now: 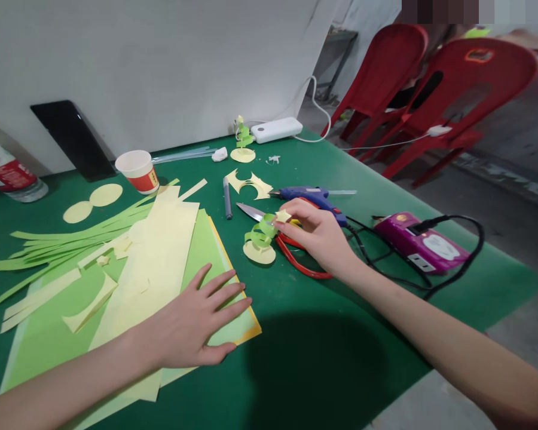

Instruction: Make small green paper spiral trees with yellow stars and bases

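Observation:
My left hand [197,322] lies flat with fingers spread on a stack of light green and yellow paper sheets [161,257]. My right hand [316,236] pinches a small yellow paper star [283,215] at the top of a green paper spiral [260,233] that stands on a pale yellow disc [259,252]. Red-handled scissors [291,254] lie under that hand, blade pointing left. A blue glue gun [311,196] lies just behind it.
On the green table [323,358] are green paper strips [58,245], yellow discs [92,203], a paper cup [138,171], a pen [226,198], a finished spiral tree [242,145], a white power strip [277,129] and a purple device [419,242] with cables. Red chairs [430,89] stand at right.

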